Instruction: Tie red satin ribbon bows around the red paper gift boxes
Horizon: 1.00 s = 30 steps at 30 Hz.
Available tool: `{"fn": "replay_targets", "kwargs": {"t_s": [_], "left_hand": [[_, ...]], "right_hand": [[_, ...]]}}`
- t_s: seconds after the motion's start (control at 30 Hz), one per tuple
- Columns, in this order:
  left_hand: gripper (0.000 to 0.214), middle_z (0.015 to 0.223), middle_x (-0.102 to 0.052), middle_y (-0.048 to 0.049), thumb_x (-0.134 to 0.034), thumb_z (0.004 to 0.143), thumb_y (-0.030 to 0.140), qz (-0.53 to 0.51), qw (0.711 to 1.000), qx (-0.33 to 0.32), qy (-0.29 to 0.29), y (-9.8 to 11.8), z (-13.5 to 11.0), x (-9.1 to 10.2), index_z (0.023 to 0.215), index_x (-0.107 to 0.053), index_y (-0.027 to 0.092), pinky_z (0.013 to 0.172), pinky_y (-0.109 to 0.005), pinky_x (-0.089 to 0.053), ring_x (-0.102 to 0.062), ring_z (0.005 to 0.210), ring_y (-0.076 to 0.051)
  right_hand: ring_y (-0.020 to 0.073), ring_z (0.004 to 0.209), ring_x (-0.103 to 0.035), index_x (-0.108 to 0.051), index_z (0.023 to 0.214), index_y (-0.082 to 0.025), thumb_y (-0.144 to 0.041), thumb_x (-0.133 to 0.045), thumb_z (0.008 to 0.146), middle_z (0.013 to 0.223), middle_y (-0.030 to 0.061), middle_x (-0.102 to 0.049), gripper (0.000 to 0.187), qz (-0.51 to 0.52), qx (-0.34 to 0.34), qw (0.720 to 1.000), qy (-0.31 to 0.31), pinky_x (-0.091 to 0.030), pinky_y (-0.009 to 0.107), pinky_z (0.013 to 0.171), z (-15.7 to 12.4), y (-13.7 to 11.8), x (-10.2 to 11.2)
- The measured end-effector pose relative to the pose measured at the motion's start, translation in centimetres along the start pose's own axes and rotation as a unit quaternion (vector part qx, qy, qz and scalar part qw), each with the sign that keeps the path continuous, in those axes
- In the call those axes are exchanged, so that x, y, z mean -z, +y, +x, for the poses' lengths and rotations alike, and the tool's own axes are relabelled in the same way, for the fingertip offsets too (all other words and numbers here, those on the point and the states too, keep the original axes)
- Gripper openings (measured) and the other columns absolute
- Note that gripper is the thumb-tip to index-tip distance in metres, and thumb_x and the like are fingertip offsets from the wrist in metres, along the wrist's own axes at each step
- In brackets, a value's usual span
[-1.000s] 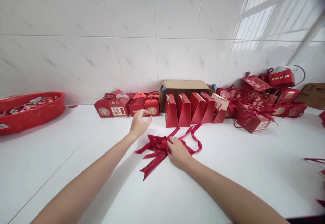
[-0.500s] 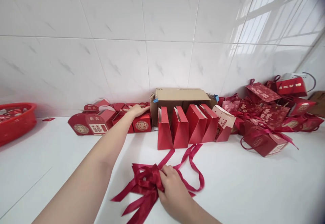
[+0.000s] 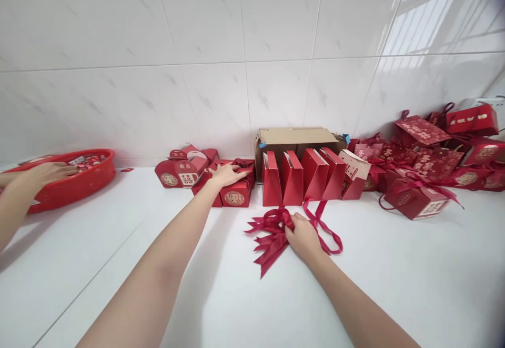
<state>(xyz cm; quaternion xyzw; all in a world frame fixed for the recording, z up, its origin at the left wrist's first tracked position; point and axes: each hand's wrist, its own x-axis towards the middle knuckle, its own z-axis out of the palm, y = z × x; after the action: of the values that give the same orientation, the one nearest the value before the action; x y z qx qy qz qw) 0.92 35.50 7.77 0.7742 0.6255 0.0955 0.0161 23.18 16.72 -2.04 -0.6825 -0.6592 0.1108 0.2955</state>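
Note:
My left hand (image 3: 229,174) lies over the top of a red gift box (image 3: 235,198) with a round gold emblem, its fingers spread. Beside that box, partly behind my forearm, stands a second red box. On the white table, my right hand (image 3: 303,234) is closed around a bunch of dark red satin ribbons (image 3: 273,247). Their cut ends fan out to the left, and a long loop (image 3: 333,242) trails to the right. Just behind the ribbons, several tall red paper boxes (image 3: 292,190) stand upright in a row in front of an opened cardboard carton (image 3: 300,135).
At left, another person's hand (image 3: 43,174) reaches into a red plastic basin (image 3: 79,187) holding small wrapped items. A red box with gold and white print (image 3: 177,174) stands near the tiled wall. Ribboned gift boxes (image 3: 418,200) are piled at right.
The view has swung left and drawn back. My right hand has pushed the ribbons toward the upright boxes. The box under my left hand sits nearer to me. Another person's hand has appeared at the basin.

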Motion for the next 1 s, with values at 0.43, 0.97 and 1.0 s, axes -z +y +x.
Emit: {"fn": "replay_targets", "kwargs": {"t_s": [0.43,0.97,1.0], "left_hand": [[0.068,0.147,-0.032,-0.0004,-0.039,0.067,0.077,-0.008,0.999,0.036,-0.006,-5.1,-16.2,2.9,0.121,-0.054,0.039,0.097,-0.071,-0.009,-0.018,0.133,-0.046],[0.069,0.144,-0.038,-0.0026,-0.04,0.071,0.073,0.001,0.995,0.101,0.023,-13.0,-11.3,4.4,0.128,-0.049,0.036,0.105,-0.059,-0.013,-0.027,0.132,-0.038],[0.068,0.143,-0.039,-0.0022,-0.04,0.071,0.073,0.0,0.994,0.102,0.025,-13.0,-10.8,4.2,0.128,-0.048,0.037,0.105,-0.059,-0.013,-0.028,0.132,-0.037]], "right_hand": [[0.0199,0.085,-0.058,-0.062,0.094,-0.014,-0.018,-0.042,0.082,0.089,0.009,-0.06,0.024,-0.016,-0.039,0.999,0.001,-0.039,0.027,0.069,-1.1,1.2,1.4],[0.0216,0.084,-0.057,-0.061,0.095,-0.015,-0.024,-0.039,0.084,0.092,0.0093,-0.06,0.026,-0.044,-0.028,0.998,-0.037,-0.039,0.029,0.071,1.1,2.2,0.5],[0.0219,0.084,-0.057,-0.06,0.095,-0.015,-0.025,-0.039,0.084,0.092,0.0093,-0.06,0.026,-0.043,-0.029,0.998,-0.037,-0.039,0.03,0.071,1.1,2.3,0.4]]}}
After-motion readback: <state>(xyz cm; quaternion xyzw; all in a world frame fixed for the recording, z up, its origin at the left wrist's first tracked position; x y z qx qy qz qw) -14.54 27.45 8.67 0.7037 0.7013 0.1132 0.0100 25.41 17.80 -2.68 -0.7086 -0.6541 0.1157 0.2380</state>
